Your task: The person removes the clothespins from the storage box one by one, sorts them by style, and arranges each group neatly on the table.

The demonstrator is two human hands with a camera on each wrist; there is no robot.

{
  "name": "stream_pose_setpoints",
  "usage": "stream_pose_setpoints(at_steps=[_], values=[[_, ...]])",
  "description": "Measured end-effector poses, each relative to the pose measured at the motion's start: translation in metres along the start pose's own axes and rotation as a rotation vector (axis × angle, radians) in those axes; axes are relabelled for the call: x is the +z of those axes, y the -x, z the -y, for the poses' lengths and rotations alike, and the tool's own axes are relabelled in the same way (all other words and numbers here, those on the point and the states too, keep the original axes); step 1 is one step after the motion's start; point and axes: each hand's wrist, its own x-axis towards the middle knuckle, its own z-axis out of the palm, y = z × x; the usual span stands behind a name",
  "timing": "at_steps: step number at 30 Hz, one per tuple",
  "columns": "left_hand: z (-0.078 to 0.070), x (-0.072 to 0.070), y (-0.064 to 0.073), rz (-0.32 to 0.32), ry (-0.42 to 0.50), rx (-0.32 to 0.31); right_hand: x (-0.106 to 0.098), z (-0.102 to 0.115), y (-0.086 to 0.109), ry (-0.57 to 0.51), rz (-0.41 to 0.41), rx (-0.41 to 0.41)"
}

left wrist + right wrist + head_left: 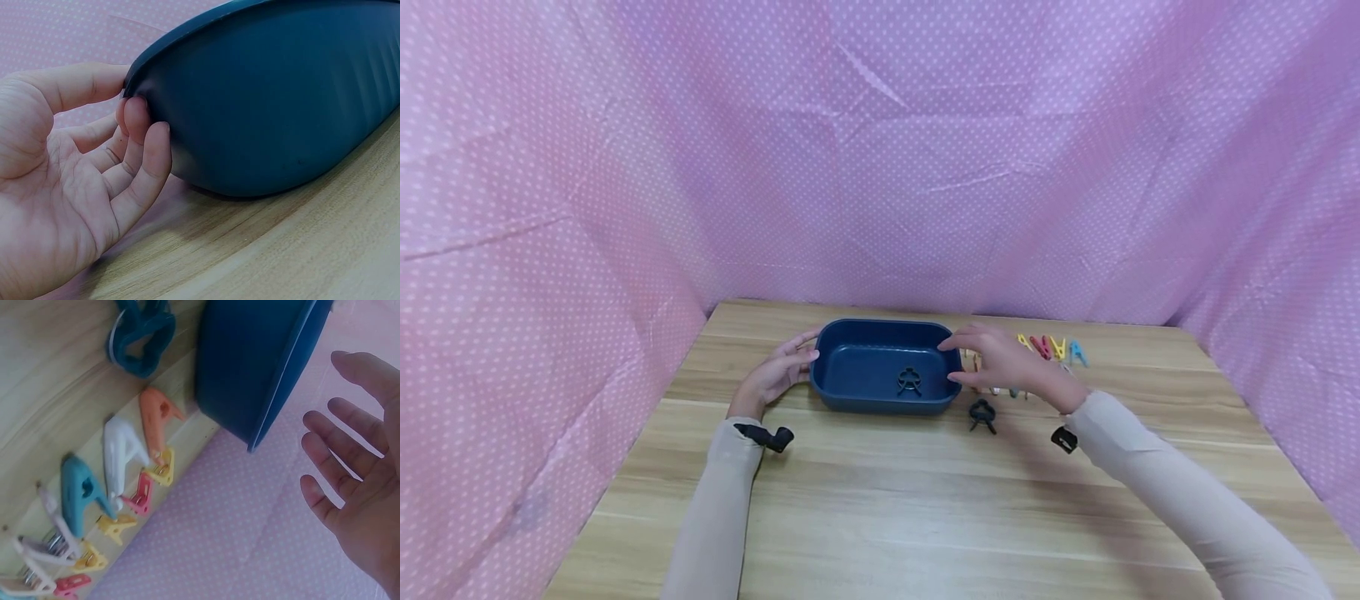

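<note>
A dark blue oblong basin [865, 407] sits on the wooden table. At its left end my left hand [775, 375] holds the rim, thumb [94, 84] against the edge and the other fingers curled against the outer wall. Over the basin's right end hovers my right hand [1003, 360], fingers spread and slightly bent, nothing between them; the right wrist view shows it apart from the rim [284, 381]. Inside the basin lies a dark clip [909, 381] with a rounded head and two splayed legs. A similar dark teal clip [982, 413] lies on the table just outside the basin's right front corner.
Behind and beneath the right forearm lie several clothespins, among them an orange one [154, 419], a white one [119, 456], a teal one [78, 494] and a light blue one [1077, 352]. A pink dotted curtain [880, 208] surrounds the table's back and sides.
</note>
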Motion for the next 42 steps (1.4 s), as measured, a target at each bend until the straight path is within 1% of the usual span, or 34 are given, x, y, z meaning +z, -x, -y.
stream_pose_setpoints(at_steps=[6, 10, 18, 22, 25, 28, 35, 42], values=[[-0.001, 0.0, 0.0, 0.003, 0.005, 0.004, 0.004, 0.003, -0.012, -0.034, 0.057, 0.034], [-0.001, -0.002, 0.0, 0.007, 0.003, 0.002, 0.008, 0.004, -0.018, -0.049, 0.079, 0.042], [-0.001, -0.001, 0.0, -0.004, 0.001, -0.01, 0.021, 0.001, -0.027, -0.032, 0.108, 0.04], [0.0, -0.002, 0.0, -0.005, -0.011, -0.008, 0.025, 0.0, -0.031, -0.022, 0.139, 0.042], [0.001, -0.002, -0.001, -0.002, -0.009, -0.008, 0.028, 0.0, -0.032, -0.013, 0.164, 0.061], [0.001, -0.003, -0.002, -0.001, -0.007, -0.008, 0.033, -0.001, -0.034, -0.012, 0.169, 0.07], [0.001, -0.002, -0.001, -0.004, -0.003, -0.006, 0.049, -0.004, -0.036, 0.033, 0.16, 0.011], [0.0, -0.001, 0.0, -0.002, -0.008, -0.003, 0.055, -0.003, -0.035, 0.082, 0.163, 0.019]])
